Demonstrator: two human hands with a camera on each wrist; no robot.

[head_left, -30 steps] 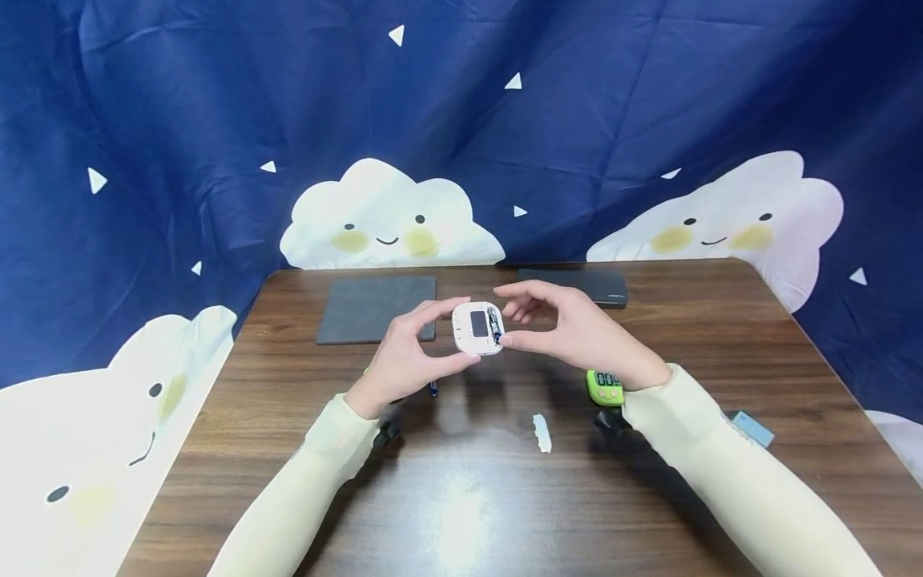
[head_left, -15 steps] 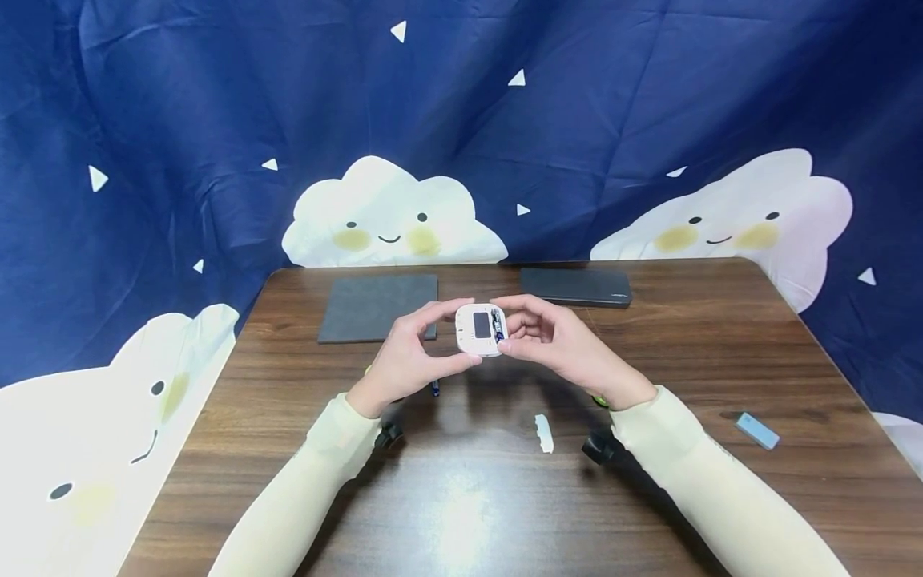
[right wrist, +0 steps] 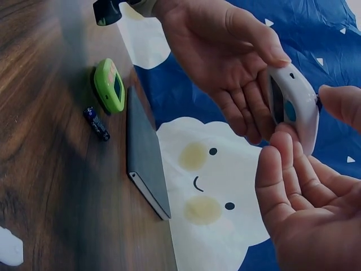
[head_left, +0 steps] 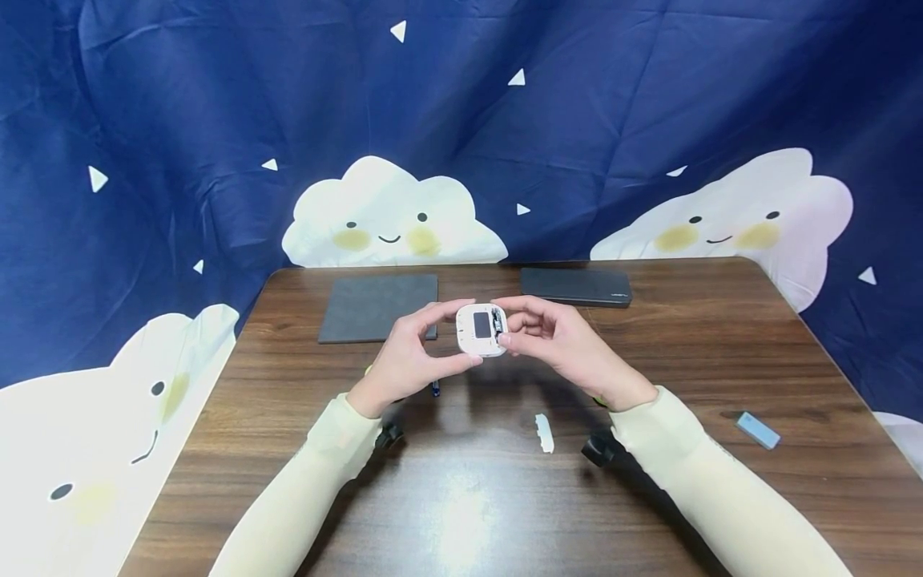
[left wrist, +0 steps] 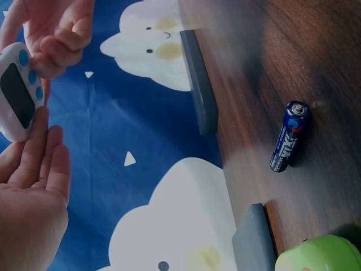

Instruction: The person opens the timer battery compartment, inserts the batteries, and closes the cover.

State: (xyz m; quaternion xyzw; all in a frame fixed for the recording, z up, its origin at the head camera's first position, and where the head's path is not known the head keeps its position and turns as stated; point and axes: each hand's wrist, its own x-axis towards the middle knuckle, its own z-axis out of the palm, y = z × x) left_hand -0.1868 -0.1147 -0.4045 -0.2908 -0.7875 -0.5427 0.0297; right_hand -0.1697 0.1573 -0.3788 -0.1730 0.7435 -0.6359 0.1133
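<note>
Hands meet above the bench [head_left: 649, 336]: the left hand [head_left: 404, 361] grips the white timer [head_left: 481, 329] by its left edge, its open back compartment holding a battery [head_left: 496, 322]; the right hand [head_left: 562, 344] pinches the timer's right edge beside that battery, its grip clenched on it.

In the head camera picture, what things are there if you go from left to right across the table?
Grey mat → left hand → white timer → right hand → small blue block.
</note>
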